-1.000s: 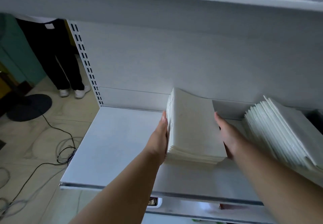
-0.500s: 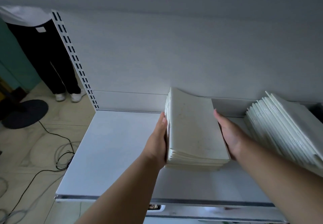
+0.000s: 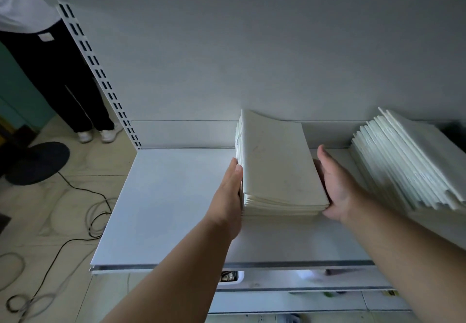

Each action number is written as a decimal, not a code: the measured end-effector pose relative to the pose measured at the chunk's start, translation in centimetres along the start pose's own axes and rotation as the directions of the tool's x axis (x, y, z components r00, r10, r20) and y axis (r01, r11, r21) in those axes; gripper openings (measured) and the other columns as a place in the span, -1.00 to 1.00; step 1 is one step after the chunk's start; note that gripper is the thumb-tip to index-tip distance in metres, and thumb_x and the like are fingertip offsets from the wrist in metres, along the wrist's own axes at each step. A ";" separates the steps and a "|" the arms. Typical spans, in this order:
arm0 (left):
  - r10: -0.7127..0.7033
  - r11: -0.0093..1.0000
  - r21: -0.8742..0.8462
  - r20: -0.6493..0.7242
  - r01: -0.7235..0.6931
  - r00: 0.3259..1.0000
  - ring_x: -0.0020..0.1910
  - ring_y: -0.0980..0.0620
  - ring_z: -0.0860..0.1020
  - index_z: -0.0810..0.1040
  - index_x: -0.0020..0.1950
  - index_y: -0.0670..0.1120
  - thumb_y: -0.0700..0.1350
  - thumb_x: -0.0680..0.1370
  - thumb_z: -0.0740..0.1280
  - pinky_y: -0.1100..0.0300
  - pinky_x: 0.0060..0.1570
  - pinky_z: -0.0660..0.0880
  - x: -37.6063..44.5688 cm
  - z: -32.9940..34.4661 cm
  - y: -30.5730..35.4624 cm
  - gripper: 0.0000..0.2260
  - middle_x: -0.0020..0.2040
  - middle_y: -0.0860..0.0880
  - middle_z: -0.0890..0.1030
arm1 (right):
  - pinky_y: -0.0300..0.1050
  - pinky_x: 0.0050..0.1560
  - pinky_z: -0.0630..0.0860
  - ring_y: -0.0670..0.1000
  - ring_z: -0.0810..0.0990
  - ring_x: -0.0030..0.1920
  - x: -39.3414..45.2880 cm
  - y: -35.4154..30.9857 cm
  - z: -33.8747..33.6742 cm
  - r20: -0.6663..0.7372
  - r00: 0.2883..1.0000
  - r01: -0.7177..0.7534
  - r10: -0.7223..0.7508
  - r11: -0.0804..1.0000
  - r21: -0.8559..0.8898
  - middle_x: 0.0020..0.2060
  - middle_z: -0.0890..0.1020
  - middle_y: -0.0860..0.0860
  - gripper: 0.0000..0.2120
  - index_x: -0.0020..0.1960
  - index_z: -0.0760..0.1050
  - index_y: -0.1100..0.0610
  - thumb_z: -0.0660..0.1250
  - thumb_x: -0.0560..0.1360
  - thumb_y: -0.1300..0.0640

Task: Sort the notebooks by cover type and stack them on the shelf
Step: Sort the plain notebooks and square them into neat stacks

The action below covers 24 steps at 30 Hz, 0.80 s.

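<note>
A stack of cream-covered notebooks (image 3: pixel 280 166) lies flat on the white metal shelf (image 3: pixel 164 206), its far end against the back panel. My left hand (image 3: pixel 230 194) presses flat with straight fingers against the stack's left edge. My right hand (image 3: pixel 335 184) presses its palm against the right edge, fingers straight and pointing at the back panel. A second pile of white-covered notebooks (image 3: pixel 408 161) leans fanned out to the right, apart from my right hand.
A slotted shelf upright (image 3: pixel 93 63) marks the left end. Beyond it a person in black trousers (image 3: pixel 55 70) stands on the tiled floor, near a round dark stand base (image 3: pixel 37 162) and loose cables (image 3: pixel 75 232). A lower shelf (image 3: pixel 290 282) shows beneath.
The camera has tilted down, so the upper shelf has left the view. Both hands stay on the sides of the cream stack, which sits a little squarer.
</note>
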State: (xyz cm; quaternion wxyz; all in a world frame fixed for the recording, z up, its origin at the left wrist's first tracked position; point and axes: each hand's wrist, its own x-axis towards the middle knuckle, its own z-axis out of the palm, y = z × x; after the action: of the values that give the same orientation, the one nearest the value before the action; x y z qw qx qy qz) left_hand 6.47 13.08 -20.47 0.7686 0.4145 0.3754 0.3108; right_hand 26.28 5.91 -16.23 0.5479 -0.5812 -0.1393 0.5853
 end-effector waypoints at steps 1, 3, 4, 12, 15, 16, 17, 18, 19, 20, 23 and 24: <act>0.004 1.000 0.017 0.011 -0.004 1.000 0.49 -0.03 0.35 0.30 0.54 0.15 0.25 0.60 0.23 -0.22 0.48 0.23 0.0 0.0 0.2 -0.48 0.53 -0.01 0.36 | -0.02 -0.13 0.54 0.14 0.72 -0.11 0.0 0.0 0.0 0.005 1.000 -0.001 0.001 1.000 -0.004 -0.04 0.71 0.17 -0.35 0.14 0.62 0.12 0.02 0.56 -0.36; 0.017 0.999 0.043 0.035 -0.019 0.999 0.47 -0.01 0.39 0.28 0.55 0.14 0.23 0.64 0.18 -0.20 0.45 0.29 -0.1 0.2 0.3 -0.51 0.51 0.00 0.40 | -0.03 -0.12 0.56 0.12 0.72 -0.08 -0.3 -0.1 0.3 0.012 1.000 -0.006 0.006 1.000 -0.017 -0.02 0.72 0.15 -0.36 0.17 0.61 0.10 0.01 0.56 -0.35; 0.014 0.999 0.042 0.024 -0.015 1.000 0.48 0.01 0.36 0.27 0.55 0.14 0.28 0.61 0.20 -0.18 0.46 0.27 -0.2 0.2 0.3 -0.46 0.52 0.02 0.39 | -0.03 -0.09 0.56 0.12 0.71 -0.03 -0.4 -0.1 0.4 0.015 1.000 -0.007 0.007 1.000 -0.030 0.02 0.71 0.15 -0.37 0.20 0.60 0.09 0.03 0.56 -0.35; 0.135 0.987 0.083 0.035 -0.137 0.990 0.50 0.25 0.20 0.10 0.56 0.33 0.33 0.55 0.19 0.12 0.50 0.17 -0.1 1.0 4.6 -0.40 0.47 0.34 0.19 | 0.08 0.34 0.45 0.03 0.64 0.19 0.0 -2.8 0.8 -0.068 0.987 0.128 -0.146 0.966 -0.225 0.15 0.68 0.01 -0.52 0.32 0.54 0.05 0.18 0.59 -0.24; 0.111 0.982 0.148 0.050 -0.117 0.993 0.47 0.09 0.36 0.07 0.58 0.31 0.23 0.63 0.15 0.01 0.46 0.32 0.3 2.0 5.7 -0.47 0.55 0.20 0.25 | 0.15 0.35 0.42 0.07 0.55 0.30 0.5 -3.7 1.9 -0.036 0.997 0.055 -0.066 0.965 -0.255 0.31 0.58 0.04 -0.49 0.38 0.49 0.03 0.20 0.58 -0.26; 0.116 0.979 0.161 0.058 -0.124 0.992 0.46 0.06 0.38 0.06 0.58 0.30 0.19 0.66 0.14 -0.02 0.44 0.35 0.2 2.3 5.7 -0.49 0.56 0.16 0.27 | 0.19 0.43 0.32 0.06 0.42 0.42 0.9 -3.8 2.1 -0.025 0.997 0.067 -0.077 0.958 -0.279 0.43 0.45 0.00 -0.45 0.47 0.39 0.01 0.20 0.58 -0.25; 0.128 0.978 0.157 0.067 -0.137 0.989 0.46 0.04 0.38 0.06 0.58 0.29 0.13 0.68 0.13 -0.03 0.44 0.36 0.0 2.5 5.6 -0.51 0.56 0.14 0.27 | 0.19 0.50 0.19 0.03 0.28 0.51 1.0 -3.7 2.3 -0.037 0.992 0.107 -0.124 0.944 -0.311 0.51 0.32 -0.05 -0.41 0.55 0.26 0.00 0.20 0.59 -0.22; 0.136 0.978 0.149 0.075 -0.145 0.988 0.47 0.04 0.38 0.05 0.58 0.29 0.09 0.69 0.12 -0.03 0.44 0.36 -0.2 2.7 5.5 -0.52 0.56 0.14 0.27 | 0.17 0.54 0.08 0.00 0.18 0.54 0.9 -3.7 2.5 -0.056 0.984 0.141 -0.171 0.925 -0.352 0.55 0.23 -0.08 -0.37 0.58 0.17 0.01 0.20 0.60 -0.20; 0.143 0.977 0.147 0.081 -0.153 0.986 0.47 0.04 0.37 0.05 0.58 0.29 0.08 0.70 0.12 -0.04 0.44 0.35 -0.1 2.6 5.4 -0.52 0.56 0.14 0.26 | 0.16 0.55 0.03 -0.01 0.14 0.55 0.9 -3.7 2.7 -0.070 0.977 0.163 -0.204 0.913 -0.373 0.56 0.19 -0.09 -0.35 0.60 0.12 0.02 0.21 0.60 -0.18; 0.147 0.976 0.149 0.085 -0.159 0.985 0.48 0.04 0.35 0.04 0.59 0.29 0.07 0.70 0.12 -0.05 0.45 0.33 -0.1 2.6 5.4 -0.52 0.57 0.14 0.25 | 0.15 0.55 0.01 -0.02 0.12 0.56 1.1 -3.7 2.7 -0.078 0.973 0.170 -0.217 0.904 -0.392 0.57 0.16 -0.09 -0.33 0.61 0.10 0.02 0.21 0.60 -0.18; 0.148 0.976 0.150 0.081 -0.158 0.986 0.48 0.08 0.35 0.03 0.59 0.29 0.12 0.70 0.09 -0.02 0.46 0.33 0.2 2.4 5.7 -0.53 0.57 0.14 0.25 | 0.03 0.52 0.04 -0.01 0.08 0.57 1.2 -3.5 2.2 -0.078 0.946 0.212 -0.314 0.785 -0.581 0.60 0.08 -0.06 -0.24 0.62 0.01 0.05 0.22 0.58 -0.24; 0.146 0.976 0.156 0.069 -0.155 0.987 0.45 0.11 0.39 0.05 0.58 0.30 0.17 0.69 0.08 0.01 0.43 0.36 0.0 2.4 5.8 -0.53 0.55 0.14 0.29 | -0.01 0.52 0.04 -0.01 0.06 0.58 0.9 -3.3 2.3 -0.060 0.922 0.233 -0.382 0.673 -0.702 0.60 0.05 -0.05 -0.19 0.62 -0.02 0.06 0.23 0.56 -0.28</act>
State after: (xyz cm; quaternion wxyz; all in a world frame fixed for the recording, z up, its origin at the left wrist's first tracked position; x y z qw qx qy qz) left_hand 7.51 14.83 -14.52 0.7173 0.5112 0.3445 0.3246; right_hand 26.15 8.90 -13.42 0.3978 -0.7653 -0.3841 0.3294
